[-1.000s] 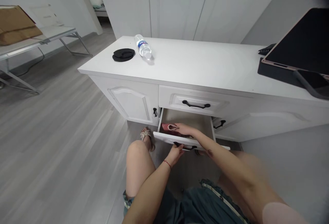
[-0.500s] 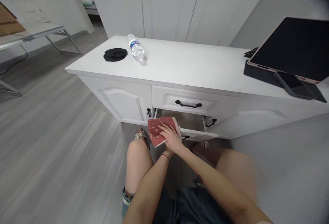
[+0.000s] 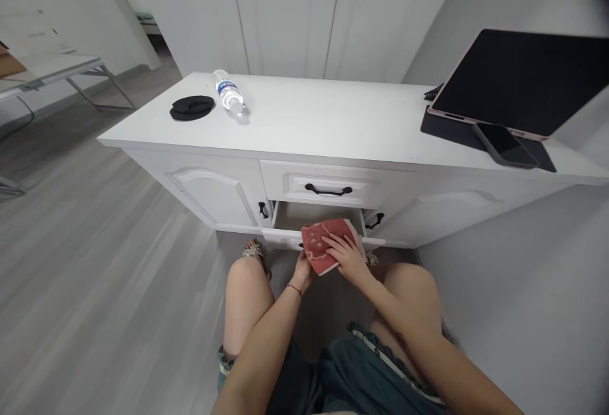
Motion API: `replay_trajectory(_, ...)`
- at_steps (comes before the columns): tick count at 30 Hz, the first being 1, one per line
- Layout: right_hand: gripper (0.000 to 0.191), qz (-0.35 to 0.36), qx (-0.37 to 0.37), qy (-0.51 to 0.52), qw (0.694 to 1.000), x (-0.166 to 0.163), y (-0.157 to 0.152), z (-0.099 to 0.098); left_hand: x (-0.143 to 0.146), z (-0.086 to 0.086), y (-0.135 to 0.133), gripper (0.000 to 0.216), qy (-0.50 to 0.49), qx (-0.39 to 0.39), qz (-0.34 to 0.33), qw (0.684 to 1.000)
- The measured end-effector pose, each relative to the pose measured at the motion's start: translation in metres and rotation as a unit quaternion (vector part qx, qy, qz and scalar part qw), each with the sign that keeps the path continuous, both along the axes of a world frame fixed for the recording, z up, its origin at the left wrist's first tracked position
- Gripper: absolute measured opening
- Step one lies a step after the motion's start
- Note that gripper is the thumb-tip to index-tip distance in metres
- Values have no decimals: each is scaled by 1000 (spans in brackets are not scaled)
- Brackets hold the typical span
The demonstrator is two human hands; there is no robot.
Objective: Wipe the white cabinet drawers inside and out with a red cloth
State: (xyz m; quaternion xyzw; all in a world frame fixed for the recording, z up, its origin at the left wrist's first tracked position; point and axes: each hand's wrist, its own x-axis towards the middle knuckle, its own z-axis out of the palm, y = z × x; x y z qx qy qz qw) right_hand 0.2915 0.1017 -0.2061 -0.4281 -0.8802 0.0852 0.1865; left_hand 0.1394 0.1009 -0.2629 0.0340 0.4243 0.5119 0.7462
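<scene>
A folded red hand towel (image 3: 316, 245) with pale patterns and a white edge is in my right hand (image 3: 349, 259), whose fingers lie spread across its top. The towel hangs in front of the pulled-out lower drawer (image 3: 276, 237) of a white cabinet. My left hand (image 3: 303, 272) is at the drawer front, just left of the towel, its fingers curled at the left end of the black drawer handle (image 3: 301, 246). The towel covers most of that handle and part of the left fingers. Inside the drawer, the visible bottom is bare.
On the white cabinet top (image 3: 323, 117) are a clear water bottle (image 3: 229, 92) lying on its side, a flat black round item (image 3: 192, 108), a tablet (image 3: 518, 79) on a dark stand and a phone (image 3: 505, 145). The upper drawer (image 3: 328, 180) is closed. My knees flank the drawer.
My right hand and the towel have moved right relative to the drawer, uncovering my left hand. The view has turned slightly right. The drawer stays open.
</scene>
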Motion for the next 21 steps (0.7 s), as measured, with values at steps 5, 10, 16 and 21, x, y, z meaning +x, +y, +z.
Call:
replay_trajectory(5, 49, -47, 20, 23, 998, 31, -2, 3, -8, 3, 11, 9, 57, -75, -55, 994)
replay_trajectory(10, 45, -107, 55, 67, 991, 38, -13, -3, -37, 13, 30, 15, 108, -129, -121, 978)
replay_trajectory(16, 42, -243, -7, 93, 965, 41, -27, -19, -38, 14, 24, 14, 157, -96, -95, 978)
replay_trajectory(21, 31, -328, -36, 130, 935, 29, -24, -37, -25, 3, 21, 17, 182, -62, -33, 981)
